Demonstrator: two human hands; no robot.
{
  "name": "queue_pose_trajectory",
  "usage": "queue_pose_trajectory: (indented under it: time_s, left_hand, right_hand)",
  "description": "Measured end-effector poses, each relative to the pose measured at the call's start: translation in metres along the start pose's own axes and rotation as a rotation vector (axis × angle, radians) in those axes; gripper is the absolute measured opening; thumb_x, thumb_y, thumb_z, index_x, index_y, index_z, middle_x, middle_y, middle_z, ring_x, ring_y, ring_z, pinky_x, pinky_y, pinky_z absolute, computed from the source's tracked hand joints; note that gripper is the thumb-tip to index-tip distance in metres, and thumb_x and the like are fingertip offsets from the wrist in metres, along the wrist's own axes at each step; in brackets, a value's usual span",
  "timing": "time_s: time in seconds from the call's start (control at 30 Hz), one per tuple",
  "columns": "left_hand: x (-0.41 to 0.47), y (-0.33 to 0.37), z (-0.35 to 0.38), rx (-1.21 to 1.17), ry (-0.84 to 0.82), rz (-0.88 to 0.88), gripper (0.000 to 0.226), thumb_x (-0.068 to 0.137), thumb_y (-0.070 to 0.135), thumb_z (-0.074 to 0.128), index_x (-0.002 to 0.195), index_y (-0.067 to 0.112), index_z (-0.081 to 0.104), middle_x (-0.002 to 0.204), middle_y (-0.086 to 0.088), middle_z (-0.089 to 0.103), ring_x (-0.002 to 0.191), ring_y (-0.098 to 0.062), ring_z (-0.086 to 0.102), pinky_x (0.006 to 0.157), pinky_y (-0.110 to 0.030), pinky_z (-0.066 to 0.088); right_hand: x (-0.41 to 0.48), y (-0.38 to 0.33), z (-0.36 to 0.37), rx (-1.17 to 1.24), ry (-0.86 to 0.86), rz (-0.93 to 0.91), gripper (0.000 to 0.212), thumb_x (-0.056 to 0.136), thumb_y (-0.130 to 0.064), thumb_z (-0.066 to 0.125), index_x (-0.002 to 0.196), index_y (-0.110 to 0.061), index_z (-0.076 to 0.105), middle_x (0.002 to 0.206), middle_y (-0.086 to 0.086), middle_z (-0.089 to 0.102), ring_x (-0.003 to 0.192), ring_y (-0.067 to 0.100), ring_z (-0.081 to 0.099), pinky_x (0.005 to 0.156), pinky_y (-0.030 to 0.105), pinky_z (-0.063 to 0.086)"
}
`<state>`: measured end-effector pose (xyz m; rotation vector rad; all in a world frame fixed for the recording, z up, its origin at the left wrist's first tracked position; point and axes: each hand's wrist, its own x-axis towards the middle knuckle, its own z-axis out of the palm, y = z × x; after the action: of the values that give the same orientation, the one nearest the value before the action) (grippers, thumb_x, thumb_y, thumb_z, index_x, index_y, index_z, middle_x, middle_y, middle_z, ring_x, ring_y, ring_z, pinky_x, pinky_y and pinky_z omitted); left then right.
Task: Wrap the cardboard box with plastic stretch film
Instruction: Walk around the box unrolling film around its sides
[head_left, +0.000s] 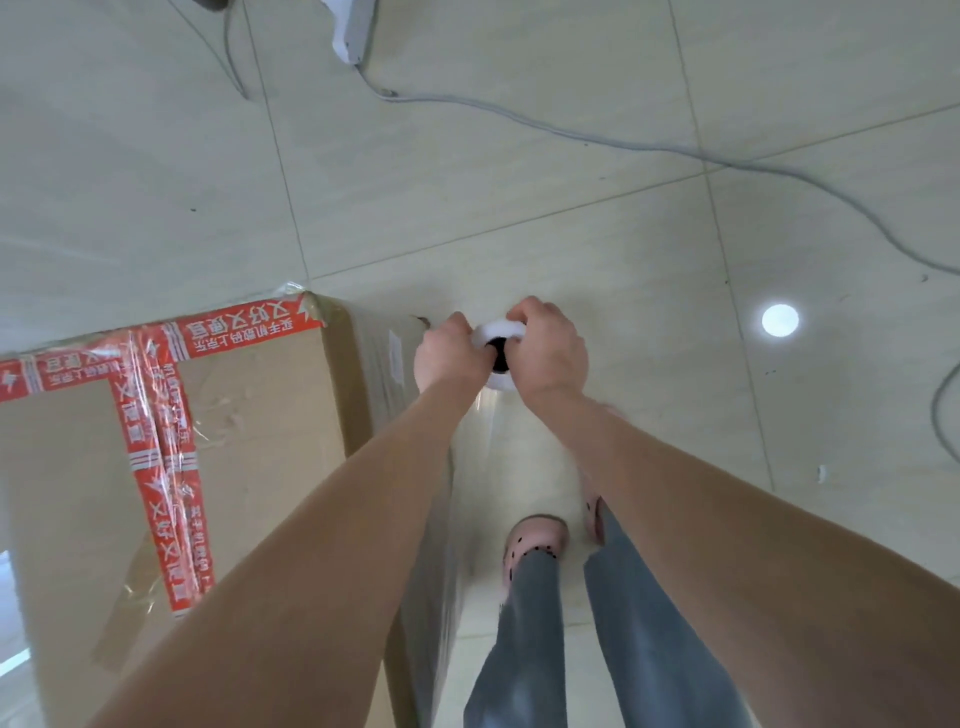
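Pale floor tiles (519, 156) fill the frame, with grey cables (675, 150) trailing across the upper right and a white power strip (353, 26) at the top edge. A tall cardboard box (249, 415), sealed with red printed tape (156, 457), fills the left and lower left. Just right of its far corner, at frame centre, the roll of stretch film (501, 332) is held upright. It is seen end-on from above, its white rim ringing a dark core hole, so its long axis runs straight down, parallel to the box's upright edges. Both hands are on its top end, the left hand (447, 353) on the side facing the box and the right hand (548, 348) on the outer side. The grip of each is closed on the roll, fingers curled over the rim and some apparently hooked into the core. A clear sheet of film (488, 431) runs from the roll toward the bottom of the frame, along the box's right face, which looks glossy as if already covered. The person's shoes (535, 535) stand on the floor beside that face. The box lies left of the grip and the left hand is nearer to it. The next unwrapped face seems to lie beyond the far corner, so the roll would likely have to swing toward the upper left, kept upright and close to the cardboard.
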<state>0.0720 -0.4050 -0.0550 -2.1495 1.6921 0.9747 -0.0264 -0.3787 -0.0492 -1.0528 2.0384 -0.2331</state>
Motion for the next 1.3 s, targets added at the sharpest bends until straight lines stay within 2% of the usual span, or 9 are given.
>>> queue_pose_trajectory:
  time_s: [0.17, 0.37, 0.53, 0.67, 0.8, 0.9, 1.0, 1.17, 1.3]
  left_hand:
    - [0.017, -0.008, -0.011, -0.068, -0.045, -0.141, 0.034, 0.083, 0.034, 0.06, 0.106, 0.008, 0.059, 0.102, -0.009, 0.066, 0.093, -0.027, 0.062, 0.065, -0.029, 0.042]
    - [0.034, 0.006, -0.017, 0.239, -0.08, 0.196, 0.039, 0.084, 0.016, 0.056, 0.122, 0.018, 0.049, 0.115, -0.007, 0.053, 0.1, -0.031, 0.058, 0.065, -0.033, 0.04]
    - [0.051, 0.015, -0.022, 0.425, -0.059, 0.329, 0.026, 0.081, 0.014, 0.053, 0.106, 0.016, 0.059, 0.103, -0.004, 0.057, 0.091, -0.029, 0.061, 0.061, -0.031, 0.039]
    - [0.063, 0.012, -0.03, 0.28, -0.011, 0.218, 0.021, 0.082, 0.013, 0.05, 0.101, 0.014, 0.06, 0.099, -0.008, 0.059, 0.087, -0.032, 0.06, 0.061, -0.031, 0.04]
    - [0.072, 0.006, -0.041, 0.072, 0.061, 0.039, 0.013, 0.08, 0.014, 0.052, 0.092, 0.011, 0.056, 0.091, -0.009, 0.061, 0.079, -0.031, 0.057, 0.058, -0.031, 0.039]
    - [0.081, 0.001, -0.052, -0.059, 0.083, -0.133, 0.013, 0.082, 0.018, 0.056, 0.093, 0.011, 0.053, 0.089, -0.01, 0.06, 0.085, -0.032, 0.058, 0.059, -0.031, 0.038]
    - [0.088, -0.002, -0.062, -0.072, 0.012, -0.204, 0.02, 0.083, 0.021, 0.057, 0.1, 0.01, 0.053, 0.097, -0.012, 0.061, 0.093, -0.032, 0.059, 0.064, -0.032, 0.041]
    - [0.088, 0.004, -0.071, 0.069, -0.056, -0.015, 0.027, 0.084, 0.011, 0.055, 0.11, 0.009, 0.051, 0.106, -0.014, 0.06, 0.096, -0.034, 0.059, 0.065, -0.034, 0.042]
    - [0.093, 0.013, -0.074, 0.159, -0.132, 0.167, 0.034, 0.074, 0.011, 0.058, 0.107, 0.019, 0.058, 0.102, -0.005, 0.055, 0.093, -0.03, 0.06, 0.063, -0.03, 0.039]
  right_hand:
    - [0.015, -0.01, 0.007, 0.145, -0.168, 0.216, 0.045, 0.084, -0.029, 0.061, 0.125, -0.021, 0.045, 0.116, 0.005, 0.057, 0.099, 0.029, 0.059, 0.071, 0.032, 0.041]
    - [0.023, -0.017, 0.018, 0.215, -0.177, 0.257, 0.03, 0.081, -0.019, 0.055, 0.111, -0.019, 0.053, 0.1, 0.005, 0.064, 0.089, 0.027, 0.062, 0.069, 0.03, 0.045]
    - [0.033, -0.019, 0.012, 0.103, -0.153, 0.183, 0.034, 0.079, -0.019, 0.056, 0.112, -0.021, 0.057, 0.097, 0.001, 0.065, 0.087, 0.025, 0.06, 0.064, 0.028, 0.039]
    - [0.048, -0.035, 0.004, 0.041, -0.129, 0.083, 0.024, 0.079, -0.015, 0.052, 0.101, -0.021, 0.06, 0.093, 0.002, 0.063, 0.078, 0.026, 0.056, 0.062, 0.028, 0.039]
    - [0.067, -0.052, 0.004, 0.08, -0.103, -0.018, 0.022, 0.082, -0.016, 0.053, 0.104, -0.02, 0.059, 0.102, 0.002, 0.062, 0.087, 0.025, 0.059, 0.066, 0.029, 0.042]
    - [0.077, -0.062, 0.009, 0.157, -0.193, 0.072, 0.036, 0.08, -0.026, 0.063, 0.114, -0.021, 0.052, 0.098, -0.001, 0.057, 0.083, 0.021, 0.057, 0.067, 0.028, 0.038]
    - [0.081, -0.07, 0.016, 0.283, -0.316, 0.194, 0.027, 0.079, -0.024, 0.062, 0.102, -0.021, 0.049, 0.096, 0.004, 0.063, 0.078, 0.026, 0.064, 0.065, 0.03, 0.047]
    - [0.083, -0.079, 0.017, 0.349, -0.298, 0.261, 0.022, 0.08, -0.015, 0.06, 0.093, -0.022, 0.045, 0.098, 0.004, 0.058, 0.087, 0.032, 0.065, 0.079, 0.044, 0.055]
    - [0.086, -0.08, 0.017, 0.323, -0.309, 0.279, 0.023, 0.08, -0.013, 0.059, 0.096, -0.023, 0.045, 0.092, 0.002, 0.055, 0.087, 0.029, 0.064, 0.079, 0.045, 0.055]
